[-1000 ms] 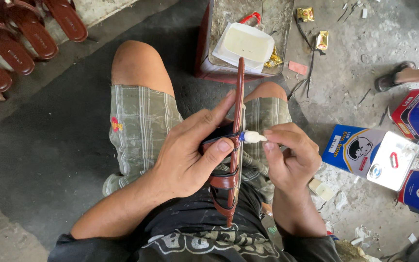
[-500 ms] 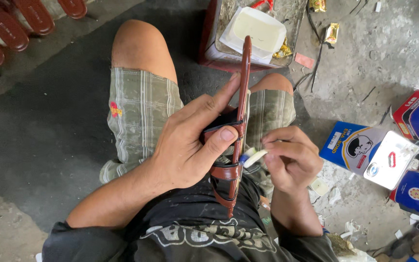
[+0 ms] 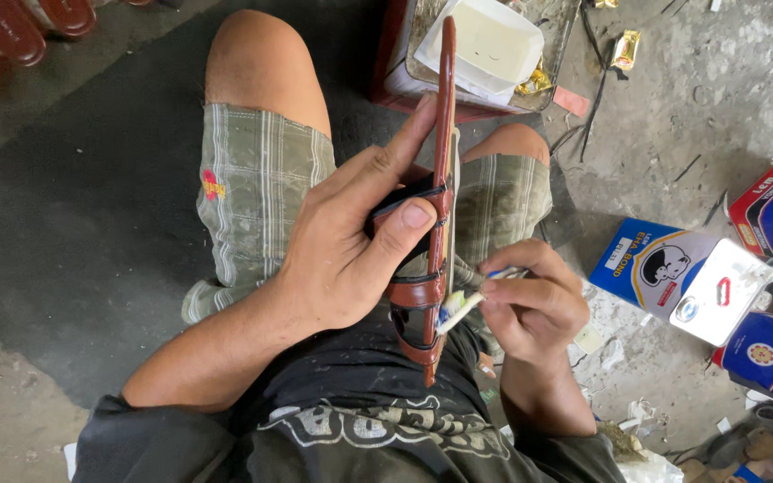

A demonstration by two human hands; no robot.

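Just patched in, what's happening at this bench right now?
A seated person's left hand holds a brown strapped sandal on edge over the lap. The right hand holds a small brush, its tip against the sandal's sole edge near the straps. A white tub sits in a red tray ahead.

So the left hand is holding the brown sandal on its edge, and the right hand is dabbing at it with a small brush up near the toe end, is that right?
Not quite. In the head view the left hand does hold the brown sandal on edge, and the right hand holds a small brush, but its tip meets the sandal low down, beside the brown straps near the person's body, not at the far end.
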